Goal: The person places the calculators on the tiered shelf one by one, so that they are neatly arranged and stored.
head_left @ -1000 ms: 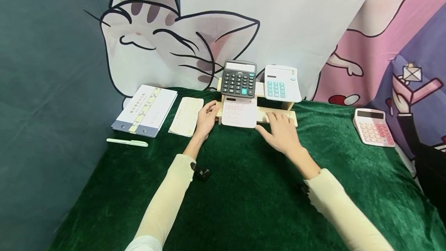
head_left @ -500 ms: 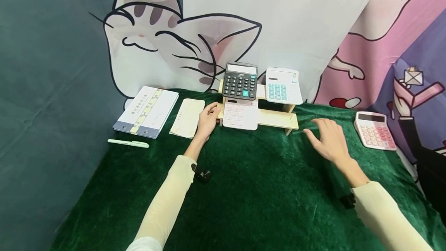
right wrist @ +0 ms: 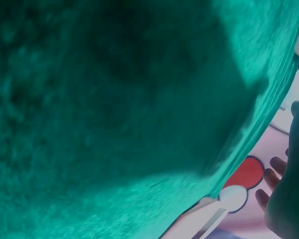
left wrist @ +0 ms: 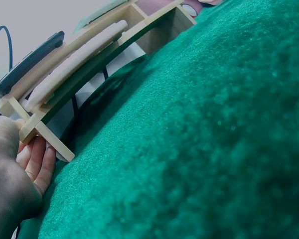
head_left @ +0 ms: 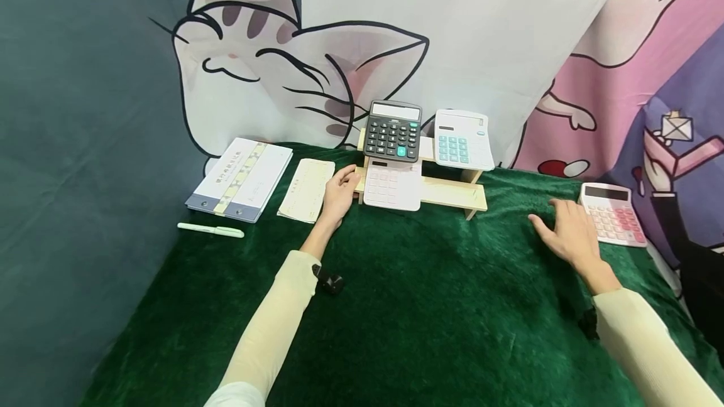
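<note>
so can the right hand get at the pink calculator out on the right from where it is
Probably yes: the right hand, fingers open, is right beside the pink calculator on the green cloth, and nothing lies between them.

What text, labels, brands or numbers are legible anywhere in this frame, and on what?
Booklet: a vertical line of printed characters on the cover, too small to read.
Paper slip: faint print, unreadable.
Black calculator: a small brand mark under the display, blurred.
White calculator, pale pink calculator on the wooden stand, pink calculator: key legends too small to read.
Nothing reads clearly.
</note>
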The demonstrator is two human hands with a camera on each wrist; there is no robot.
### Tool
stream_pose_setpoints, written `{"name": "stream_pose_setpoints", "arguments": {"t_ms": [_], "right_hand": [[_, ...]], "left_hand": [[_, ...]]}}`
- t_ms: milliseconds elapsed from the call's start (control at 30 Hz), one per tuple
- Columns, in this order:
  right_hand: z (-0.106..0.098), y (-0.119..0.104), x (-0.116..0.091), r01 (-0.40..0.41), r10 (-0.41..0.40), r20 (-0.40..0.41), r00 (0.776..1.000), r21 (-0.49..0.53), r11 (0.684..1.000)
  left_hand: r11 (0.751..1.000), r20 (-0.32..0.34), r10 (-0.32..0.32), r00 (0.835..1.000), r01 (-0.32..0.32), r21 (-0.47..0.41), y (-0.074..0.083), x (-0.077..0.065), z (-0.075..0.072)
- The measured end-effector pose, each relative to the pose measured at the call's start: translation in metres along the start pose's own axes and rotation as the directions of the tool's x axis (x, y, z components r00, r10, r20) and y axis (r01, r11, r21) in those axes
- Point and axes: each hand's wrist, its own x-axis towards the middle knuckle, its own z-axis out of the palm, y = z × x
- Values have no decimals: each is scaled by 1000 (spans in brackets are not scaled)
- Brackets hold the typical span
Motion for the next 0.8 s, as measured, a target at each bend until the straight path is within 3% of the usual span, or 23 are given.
{"name": "stream_pose_setpoints", "arguments": {"t_ms": [167,533,800], "right_hand": [[-5,17,-2,-94,96,57,994,-30,995],[-15,52,-15,-265,273,73,959,-94,960],[-26,70,-17,-374,399,162,903,-163,913]], "left_hand": [[1000,-1,-1,1000,1,-8,-1,-1,2],[1000,-9,-11,1000,11,13,-3,-3,-1],[1000,-8,-10,1000,10,7,-1,-2,-1]]}}
